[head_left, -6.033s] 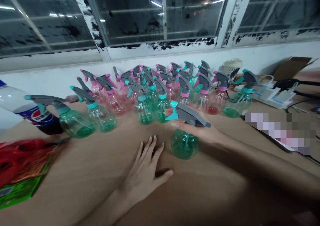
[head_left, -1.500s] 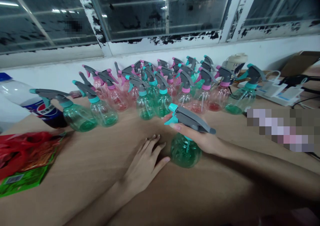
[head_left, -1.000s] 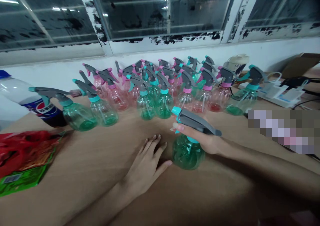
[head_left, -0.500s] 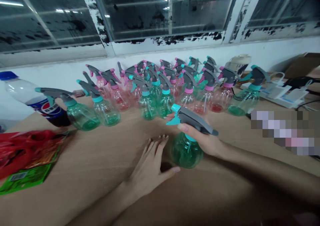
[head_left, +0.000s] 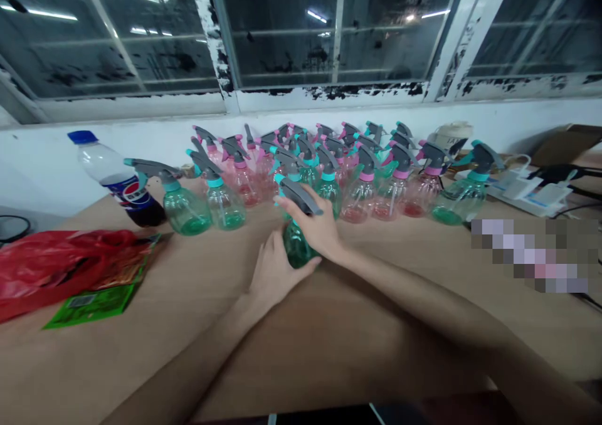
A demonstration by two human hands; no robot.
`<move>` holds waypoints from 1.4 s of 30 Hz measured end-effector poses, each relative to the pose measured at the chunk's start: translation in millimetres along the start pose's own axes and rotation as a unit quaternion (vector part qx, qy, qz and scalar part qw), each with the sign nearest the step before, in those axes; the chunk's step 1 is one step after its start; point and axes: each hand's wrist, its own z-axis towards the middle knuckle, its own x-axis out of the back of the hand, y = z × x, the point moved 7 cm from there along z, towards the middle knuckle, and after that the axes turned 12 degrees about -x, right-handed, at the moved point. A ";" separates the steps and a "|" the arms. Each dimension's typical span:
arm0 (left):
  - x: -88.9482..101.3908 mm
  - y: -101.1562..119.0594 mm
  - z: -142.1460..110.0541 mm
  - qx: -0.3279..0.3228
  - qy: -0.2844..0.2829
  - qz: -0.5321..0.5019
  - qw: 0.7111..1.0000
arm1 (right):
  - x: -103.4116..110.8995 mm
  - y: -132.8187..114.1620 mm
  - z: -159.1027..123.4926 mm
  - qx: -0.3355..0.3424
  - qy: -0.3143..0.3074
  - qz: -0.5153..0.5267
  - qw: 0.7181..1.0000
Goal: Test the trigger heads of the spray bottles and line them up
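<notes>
At the centre of the frame we have the green spray bottle (head_left: 300, 247) at the worktop (head_left: 338, 331). The fingers of our right hand (head_left: 322, 227) grasp it below its grey sprayer. Our left hand (head_left: 273, 273) curves around its lower body; we cannot tell whether those fingers grip. Beyond, more spray bottles (head_left: 227, 207) stand crowded together across the middle.

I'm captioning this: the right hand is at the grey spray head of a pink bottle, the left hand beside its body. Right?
The colour is wrong: the head camera view shows a green bottle. The right hand is at its grey spray head, the left hand beside its body.
</notes>
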 end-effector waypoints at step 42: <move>28.2 -99.4 15.0 0.048 0.202 0.000 0.978 | -85.5 -0.2 53.3 -0.018 0.013 -0.322 0.946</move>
